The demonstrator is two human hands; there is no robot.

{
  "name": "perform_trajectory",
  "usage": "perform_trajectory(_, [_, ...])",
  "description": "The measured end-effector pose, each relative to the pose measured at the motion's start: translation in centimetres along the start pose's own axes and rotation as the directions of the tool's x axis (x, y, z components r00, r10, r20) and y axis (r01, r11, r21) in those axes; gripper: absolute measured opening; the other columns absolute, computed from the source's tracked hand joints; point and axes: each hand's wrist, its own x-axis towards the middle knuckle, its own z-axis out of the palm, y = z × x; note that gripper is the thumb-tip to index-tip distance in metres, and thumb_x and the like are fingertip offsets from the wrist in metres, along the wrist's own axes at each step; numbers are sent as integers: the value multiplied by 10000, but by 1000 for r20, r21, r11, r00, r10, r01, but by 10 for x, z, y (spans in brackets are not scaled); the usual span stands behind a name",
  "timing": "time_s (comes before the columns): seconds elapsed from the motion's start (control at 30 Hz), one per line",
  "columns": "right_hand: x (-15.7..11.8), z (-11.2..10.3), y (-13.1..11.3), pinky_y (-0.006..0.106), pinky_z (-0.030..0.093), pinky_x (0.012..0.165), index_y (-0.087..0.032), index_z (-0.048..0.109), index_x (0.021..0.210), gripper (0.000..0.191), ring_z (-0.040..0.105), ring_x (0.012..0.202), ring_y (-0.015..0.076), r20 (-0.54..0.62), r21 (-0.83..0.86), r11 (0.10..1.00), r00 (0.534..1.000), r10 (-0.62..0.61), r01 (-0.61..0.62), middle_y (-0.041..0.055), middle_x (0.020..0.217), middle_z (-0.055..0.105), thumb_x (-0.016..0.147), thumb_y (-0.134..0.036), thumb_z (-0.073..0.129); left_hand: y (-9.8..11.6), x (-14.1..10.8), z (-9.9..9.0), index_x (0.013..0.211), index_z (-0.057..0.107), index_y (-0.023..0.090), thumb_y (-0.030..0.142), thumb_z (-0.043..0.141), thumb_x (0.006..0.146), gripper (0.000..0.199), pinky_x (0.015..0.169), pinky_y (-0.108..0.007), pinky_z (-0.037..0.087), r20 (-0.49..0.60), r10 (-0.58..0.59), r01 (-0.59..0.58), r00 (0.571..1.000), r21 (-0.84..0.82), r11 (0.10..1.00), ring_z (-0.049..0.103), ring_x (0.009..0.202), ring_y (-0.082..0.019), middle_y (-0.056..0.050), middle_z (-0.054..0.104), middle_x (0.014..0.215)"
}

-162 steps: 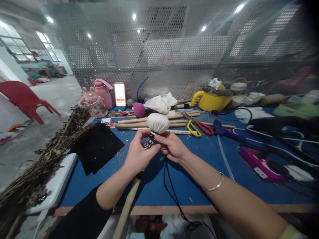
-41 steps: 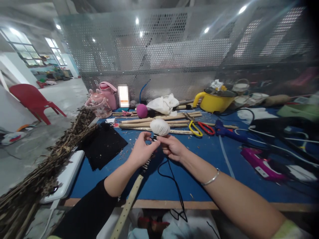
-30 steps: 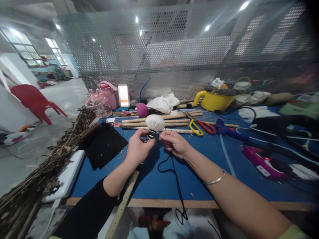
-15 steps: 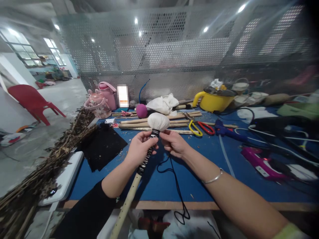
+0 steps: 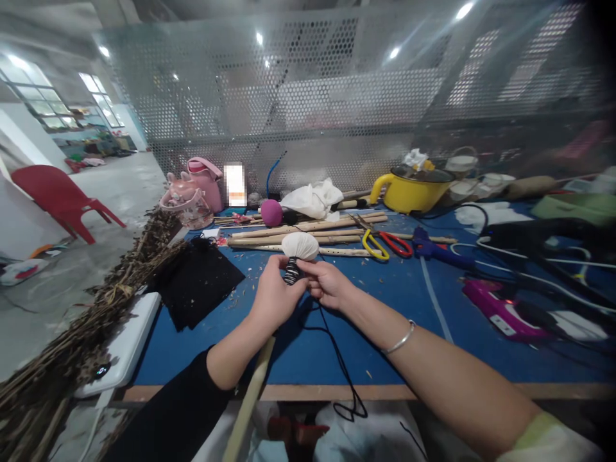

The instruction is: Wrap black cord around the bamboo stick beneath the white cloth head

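A pale wooden stick [image 5: 248,401] with a round white cloth-covered head [image 5: 299,246] slants up from below the table edge. Just under the head, black cord is wound round its neck, with light gaps showing between the turns. My left hand [image 5: 276,292] is wrapped round the stick below the head and hides part of the winding. Close beside the neck, my right hand [image 5: 330,283] pinches the black cord [image 5: 341,353]. The cord's loose length hangs below that hand, over the front edge. A silver bangle circles my right wrist.
On the blue table [image 5: 399,333] lie a black cloth [image 5: 197,285], several wooden sticks, yellow-and-red-handled scissors [image 5: 387,244], a blue glue gun [image 5: 440,250] and a magenta power strip [image 5: 500,311]. A yellow pot [image 5: 416,191] stands behind. Dried stalks [image 5: 96,308] fill the left side.
The stick's head has dropped slightly towards me. My left hand has turned and covers more of the wound neck. My right hand has shifted a little left and down with the cord.
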Motion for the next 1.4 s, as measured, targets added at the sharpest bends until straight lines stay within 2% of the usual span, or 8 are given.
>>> perform_trajectory(0.23, [-10, -11, -18, 144, 68, 335, -144, 521, 698, 289, 121, 362, 11, 156, -103, 990, 985, -78, 94, -118, 427, 246, 653, -363, 705, 9, 8, -12, 981, 481, 177, 305, 619, 694, 343, 391, -211, 448, 71, -131, 144, 989, -215, 966, 568, 544, -111, -27, 592, 821])
perform_trajectory(0.5, [-17, -12, -29, 144, 72, 338, -134, 564, 690, 273, 118, 361, 11, 125, 43, 982, 974, -187, 183, -120, 413, 220, 597, -317, 744, 15, 6, -11, 978, 472, 173, 279, 648, 682, 360, 375, -195, 447, 105, -121, 147, 987, -294, 945, 562, 518, -92, -21, 584, 825])
perform_trajectory(0.73, [-13, -6, -23, 154, 54, 326, -144, 540, 706, 314, 123, 364, 10, 47, 7, 984, 983, -176, 176, -118, 439, 267, 580, -321, 767, 22, 6, -14, 964, 468, 151, 263, 669, 660, 381, 354, -205, 447, 102, -137, 166, 985, -398, 902, 555, 509, -84, -34, 564, 880])
perform_trajectory(1.03, [-11, 0, -18, 162, 43, 323, -161, 531, 730, 290, 105, 350, 10, 119, 43, 984, 977, -175, 171, -124, 427, 266, 610, -302, 755, 23, 3, -12, 973, 467, 149, 281, 684, 653, 409, 446, -227, 495, 163, -134, 205, 977, -583, 786, 570, 538, -91, 5, 569, 760])
perform_trajectory(1.17, [-9, -6, -16, 158, 42, 326, -145, 563, 751, 317, 127, 344, 0, 141, 101, 989, 983, -119, 106, -98, 437, 368, 577, -313, 769, 24, 4, -13, 916, 521, 148, 328, 660, 671, 334, 467, -200, 486, 325, -251, 402, 912, -588, 702, 573, 524, -92, 3, 584, 659])
perform_trajectory(1.3, [-11, -11, -13, 151, 105, 325, -141, 599, 814, 363, 301, 365, 35, 171, 143, 989, 984, -52, 27, -56, 451, 445, 545, -313, 771, 21, 6, -15, 812, 599, 130, 417, 515, 771, 301, 465, -201, 478, 609, -301, 647, 734, -492, 583, 564, 493, -100, -48, 594, 611])
perform_trajectory(1.33, [-11, -11, -12, 151, 117, 324, -135, 598, 790, 348, 331, 378, 44, 156, 141, 989, 986, -57, 35, -49, 451, 450, 541, -304, 771, 20, 7, -14, 812, 605, 128, 413, 501, 777, 305, 479, -207, 485, 634, -296, 664, 714, -481, 573, 576, 513, -105, -63, 608, 649])
perform_trajectory(1.4, [-10, -9, -10, 149, 111, 319, -129, 559, 678, 304, 295, 365, 30, 94, 139, 988, 992, -87, 73, -62, 429, 412, 531, -277, 779, 17, 7, -13, 864, 588, 137, 386, 511, 771, 277, 504, -221, 498, 575, -302, 617, 760, -495, 611, 598, 558, -114, -69, 625, 744])
